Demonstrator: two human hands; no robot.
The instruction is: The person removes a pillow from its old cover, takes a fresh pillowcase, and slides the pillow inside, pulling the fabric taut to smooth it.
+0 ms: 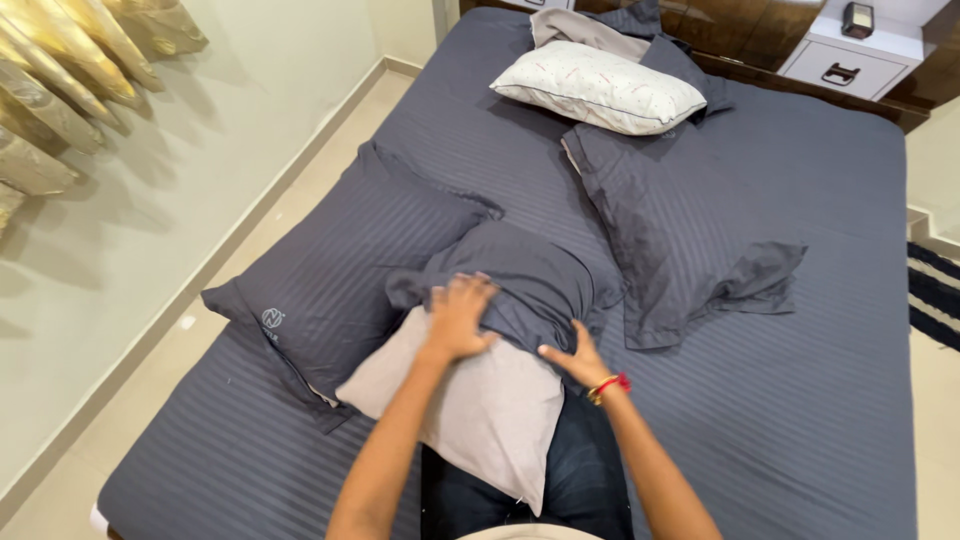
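Observation:
A beige pillow [480,410] lies in front of me on the bed, its far half inside a dark grey striped pillowcase [530,275]. My left hand [458,318] grips the bunched edge of the pillowcase on top of the pillow. My right hand [572,358] presses on the case's edge at the pillow's right side; a red thread band sits on that wrist.
A covered grey pillow [340,270] lies to the left, another grey pillow [680,230] to the right, and a white patterned pillow [600,88] near the headboard. The bed has a grey striped sheet [800,400]. A white nightstand [850,60] stands at the back right.

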